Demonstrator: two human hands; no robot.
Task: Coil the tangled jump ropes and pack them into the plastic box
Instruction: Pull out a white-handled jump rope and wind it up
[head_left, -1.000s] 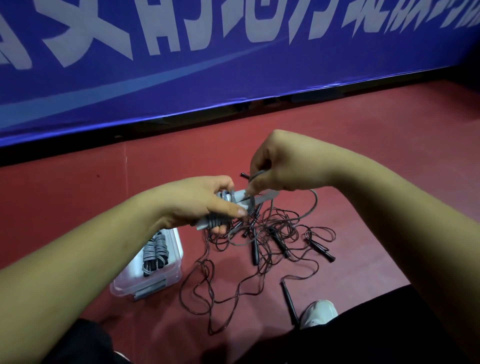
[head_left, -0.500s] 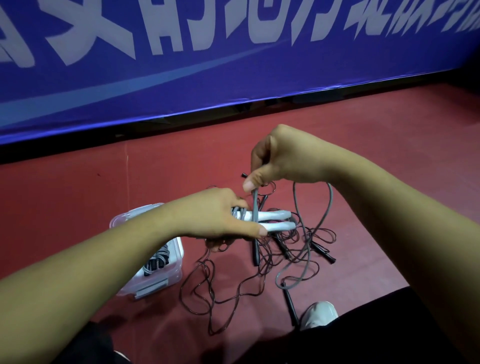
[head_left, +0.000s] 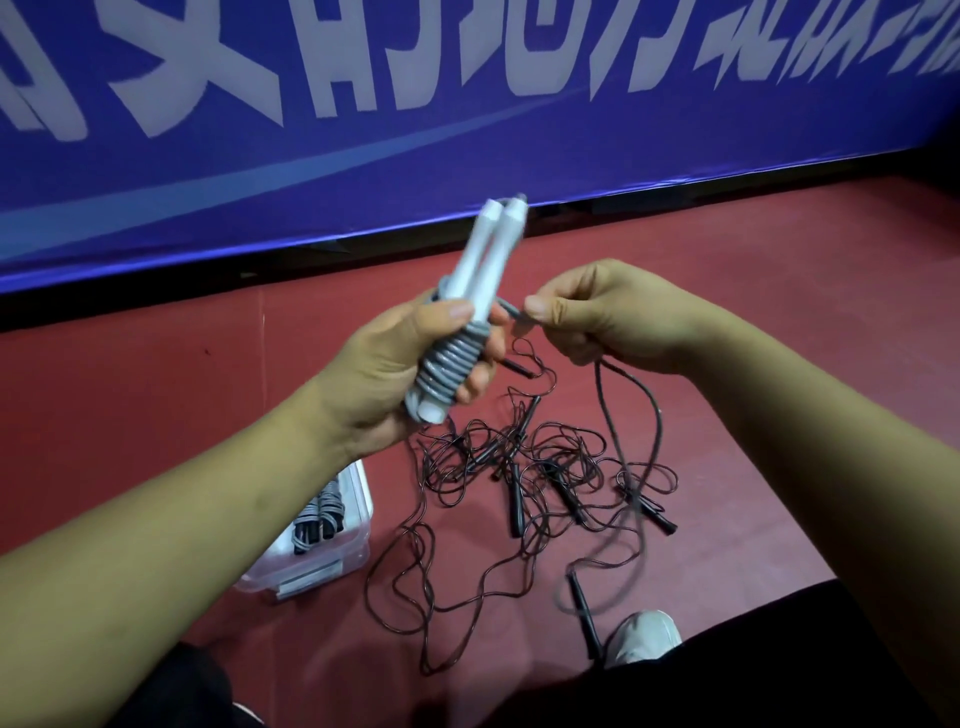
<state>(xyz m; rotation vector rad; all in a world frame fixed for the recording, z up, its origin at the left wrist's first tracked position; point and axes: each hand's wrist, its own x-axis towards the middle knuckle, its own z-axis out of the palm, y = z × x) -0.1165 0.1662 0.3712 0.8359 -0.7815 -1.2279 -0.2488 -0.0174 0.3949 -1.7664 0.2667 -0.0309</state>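
Handles (head_left: 485, 265) now upright; cord (head_left: 509, 310) in right hand (head_left: 597, 317)

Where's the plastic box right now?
Head view, lower left: the plastic box sits on the red floor, partly hidden under the left forearm, just left of the tangled ropes.

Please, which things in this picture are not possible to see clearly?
Head view only.
1. plastic box: mostly behind the left forearm; contents uncountable.
2. tangled ropes: cords too thin and crossed to count.
3. grey cord: stretch inside the right hand hidden by its fingers.
4. banner lettering: cut off by the top edge.
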